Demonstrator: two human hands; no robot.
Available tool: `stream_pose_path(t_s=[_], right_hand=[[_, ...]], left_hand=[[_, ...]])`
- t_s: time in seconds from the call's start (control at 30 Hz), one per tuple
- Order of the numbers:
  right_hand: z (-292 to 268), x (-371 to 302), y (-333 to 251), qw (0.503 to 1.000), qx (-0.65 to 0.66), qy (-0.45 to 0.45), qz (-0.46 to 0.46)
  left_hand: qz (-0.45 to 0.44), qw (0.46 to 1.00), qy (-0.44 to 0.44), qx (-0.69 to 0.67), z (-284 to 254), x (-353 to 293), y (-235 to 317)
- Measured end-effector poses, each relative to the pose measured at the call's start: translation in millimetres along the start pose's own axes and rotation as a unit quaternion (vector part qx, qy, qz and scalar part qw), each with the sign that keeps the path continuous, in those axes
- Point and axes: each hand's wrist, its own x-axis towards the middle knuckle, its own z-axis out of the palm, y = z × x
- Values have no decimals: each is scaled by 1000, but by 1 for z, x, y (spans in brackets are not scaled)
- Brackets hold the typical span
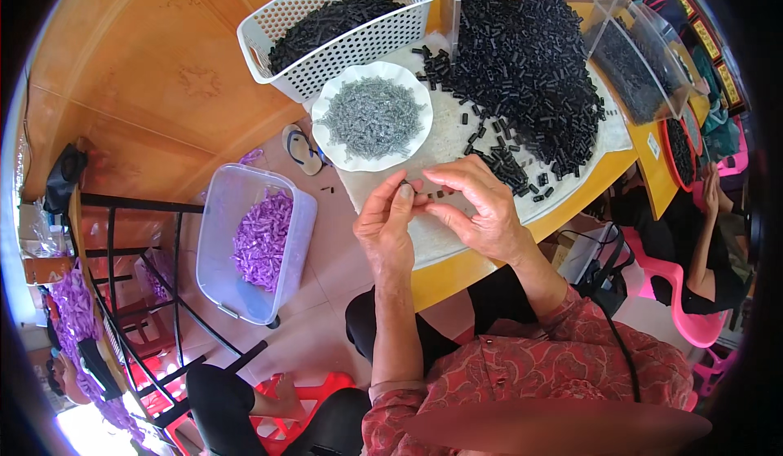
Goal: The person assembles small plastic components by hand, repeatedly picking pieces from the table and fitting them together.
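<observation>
My left hand point(387, 223) is closed in a pinch over the near edge of the cloth-covered table. Between its thumb and fingers sits a small black piece point(405, 183), mostly hidden by the fingertips. My right hand point(488, 211) is just to the right, thumb and forefinger apart, and nothing shows between them. Beyond my hands stands a white scalloped bowl point(323, 148) heaped with small clear plastic parts point(373, 117). A large pile of short black cylindrical parts point(530, 73) spreads over the table to the far right, with loose ones scattered near my right hand.
A white perforated basket point(347, 44) of black parts stands at the back left. Clear boxes point(640, 64) stand at right. On the floor at left is a clear tub point(214, 272) with purple pieces point(263, 240). Another person point(701, 244) sits at right; someone's legs point(220, 399) show lower left.
</observation>
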Motion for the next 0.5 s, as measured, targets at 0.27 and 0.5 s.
stream_pose_path(t_s=[0.27,0.5], right_hand=[[-5,-12,6,1000,-19,-18,-12],[-5,-32,10,999,-3,-28,-23]], left_hand=[[34,995,96,22,7,14,19],[162,971,54,166,34,102,60]])
